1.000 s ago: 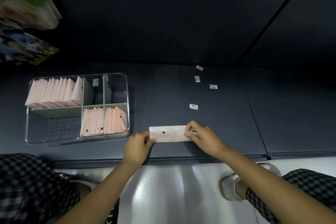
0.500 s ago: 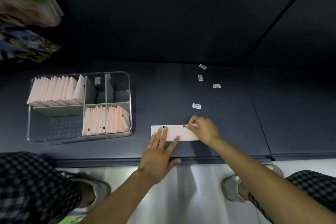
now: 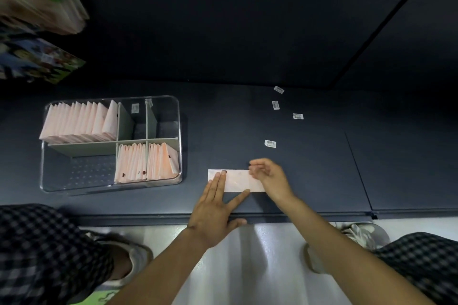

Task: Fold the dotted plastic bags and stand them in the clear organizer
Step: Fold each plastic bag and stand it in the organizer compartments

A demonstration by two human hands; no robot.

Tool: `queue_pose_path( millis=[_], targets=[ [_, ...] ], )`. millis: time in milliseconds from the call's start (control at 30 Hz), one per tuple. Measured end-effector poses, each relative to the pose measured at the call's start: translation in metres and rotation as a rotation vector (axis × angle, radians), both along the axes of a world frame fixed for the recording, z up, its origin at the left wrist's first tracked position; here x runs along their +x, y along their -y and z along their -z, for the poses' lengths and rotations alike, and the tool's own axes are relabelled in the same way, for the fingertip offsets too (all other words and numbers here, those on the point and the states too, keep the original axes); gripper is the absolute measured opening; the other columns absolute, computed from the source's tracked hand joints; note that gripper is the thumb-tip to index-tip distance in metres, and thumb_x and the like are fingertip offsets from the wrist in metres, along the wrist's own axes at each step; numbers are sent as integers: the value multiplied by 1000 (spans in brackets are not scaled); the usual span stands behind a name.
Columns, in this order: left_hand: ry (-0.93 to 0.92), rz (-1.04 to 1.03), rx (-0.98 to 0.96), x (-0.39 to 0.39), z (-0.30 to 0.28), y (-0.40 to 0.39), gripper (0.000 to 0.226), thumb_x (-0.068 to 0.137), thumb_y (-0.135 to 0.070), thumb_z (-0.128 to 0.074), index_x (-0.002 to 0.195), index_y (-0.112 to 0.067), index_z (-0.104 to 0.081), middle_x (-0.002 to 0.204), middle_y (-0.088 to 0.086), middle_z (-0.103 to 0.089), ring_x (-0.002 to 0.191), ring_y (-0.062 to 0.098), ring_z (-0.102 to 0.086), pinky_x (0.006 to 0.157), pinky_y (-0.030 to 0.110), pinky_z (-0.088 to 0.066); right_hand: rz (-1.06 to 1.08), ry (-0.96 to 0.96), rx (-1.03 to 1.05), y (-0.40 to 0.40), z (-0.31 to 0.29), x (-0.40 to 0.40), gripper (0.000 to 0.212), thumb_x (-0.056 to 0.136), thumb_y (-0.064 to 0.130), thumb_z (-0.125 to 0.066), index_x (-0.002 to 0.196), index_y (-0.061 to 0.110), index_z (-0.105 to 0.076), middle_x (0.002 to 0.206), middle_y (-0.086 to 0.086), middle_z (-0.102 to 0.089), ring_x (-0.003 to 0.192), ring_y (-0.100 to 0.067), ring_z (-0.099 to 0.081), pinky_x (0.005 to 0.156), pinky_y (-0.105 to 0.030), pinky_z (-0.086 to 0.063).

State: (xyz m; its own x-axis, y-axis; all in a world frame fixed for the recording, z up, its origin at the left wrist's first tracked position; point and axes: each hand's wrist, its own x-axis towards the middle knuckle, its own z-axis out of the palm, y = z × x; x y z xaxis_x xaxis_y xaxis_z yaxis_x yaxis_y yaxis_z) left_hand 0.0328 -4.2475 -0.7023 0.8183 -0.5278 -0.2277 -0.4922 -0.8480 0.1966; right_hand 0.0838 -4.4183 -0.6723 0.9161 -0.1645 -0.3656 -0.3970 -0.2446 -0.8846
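Observation:
A pale pink dotted plastic bag (image 3: pixel 236 182), folded into a long strip, lies flat on the dark shelf near its front edge. My left hand (image 3: pixel 214 208) presses straight fingers on the strip's left half. My right hand (image 3: pixel 269 176) curls over the strip's right end and pinches it; that end is hidden under the fingers. The clear organizer (image 3: pixel 111 188) stands to the left. Several folded pink bags stand upright in its back-left compartment (image 3: pixel 79 121) and in its two front-right compartments (image 3: pixel 146 163).
Several small white barcode labels (image 3: pixel 270 143) lie on the shelf behind the bag. Colourful packages (image 3: pixel 37 7) hang at the upper left. The shelf's front edge (image 3: pixel 297 216) runs just below my hands, with my knees and shoes below it.
My left hand let go of the strip's left end and now lies flat on it. My right hand has shifted slightly left along the right end.

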Motion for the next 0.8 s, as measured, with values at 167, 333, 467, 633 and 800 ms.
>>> queue_pose_path(
  millis=[167,333,467,633,800],
  targets=[
    [-2,-10,-38,-1,3,-2,66,87,-72,-20,139,-52,17,144,12,38,127,28,45,109,39,24,-123,123,-436,20,-3,4,15,83,2,-64,97,5,-67,95,-9,-66,84,-15,-55,75,-14,-41],
    [-44,-18,-145,2,2,-4,63,89,-68,-31,145,-50,-8,153,13,25,134,25,37,113,34,21,-602,128,-713,-3,-5,20,34,81,15,-70,114,15,-62,114,-3,-58,108,-18,-50,95,-27,-39],
    [-86,-99,-309,4,-6,-10,51,90,-56,-46,138,-42,-39,159,4,0,145,18,15,115,26,13,-637,-41,-731,-11,-7,27,32,84,18,-67,114,13,-57,112,-6,-59,108,-23,-54,87,-27,-40],
    [103,-473,-595,-4,-14,-18,23,87,-26,-66,108,-16,-68,123,4,-56,119,25,-47,99,30,-39,-612,-163,-858,-14,-11,11,16,86,24,-62,96,13,-66,109,-9,-67,107,-29,-57,84,-32,-45],
    [-142,-903,-835,-21,-26,-9,10,86,-17,-68,95,-13,-67,82,0,-62,74,11,-57,78,30,-50,-377,-260,-617,-18,-11,-19,22,87,20,-60,67,16,-53,79,-5,-61,82,-23,-57,69,-27,-40]
  ],
)
